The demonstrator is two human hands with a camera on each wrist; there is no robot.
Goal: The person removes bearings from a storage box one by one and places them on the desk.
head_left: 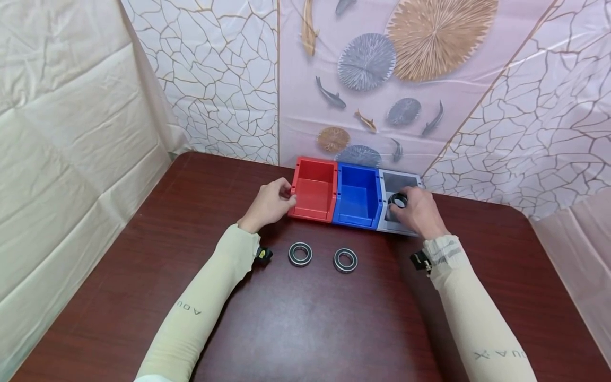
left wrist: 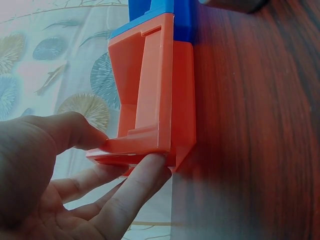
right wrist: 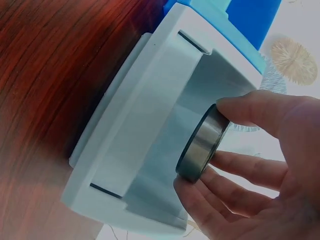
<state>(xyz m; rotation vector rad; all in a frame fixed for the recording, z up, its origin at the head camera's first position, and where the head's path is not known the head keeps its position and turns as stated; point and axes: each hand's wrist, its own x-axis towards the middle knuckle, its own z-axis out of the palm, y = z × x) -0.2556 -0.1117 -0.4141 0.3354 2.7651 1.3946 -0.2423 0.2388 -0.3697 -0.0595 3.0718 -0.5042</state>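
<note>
My right hand [head_left: 420, 211] pinches a ball bearing [right wrist: 202, 145] between thumb and fingers, over the opening of the grey bin [right wrist: 125, 120]. The bearing is a steel ring with a dark face, tilted on its edge. At the other end of the row, my left hand [head_left: 271, 203] grips the side wall of the red bin [left wrist: 165, 90], thumb on the rim and fingers on the outer side. Two more bearings lie flat on the table in front of the bins, a left bearing [head_left: 300, 254] and a right bearing [head_left: 345, 260].
Between the red and grey bins sits a blue bin [head_left: 357, 196], all joined side by side. They stand on a dark brown wooden table [head_left: 305, 329] near its back edge. A patterned cloth [head_left: 229, 79] hangs behind, and a cream cloth [head_left: 71, 132] hangs at the left.
</note>
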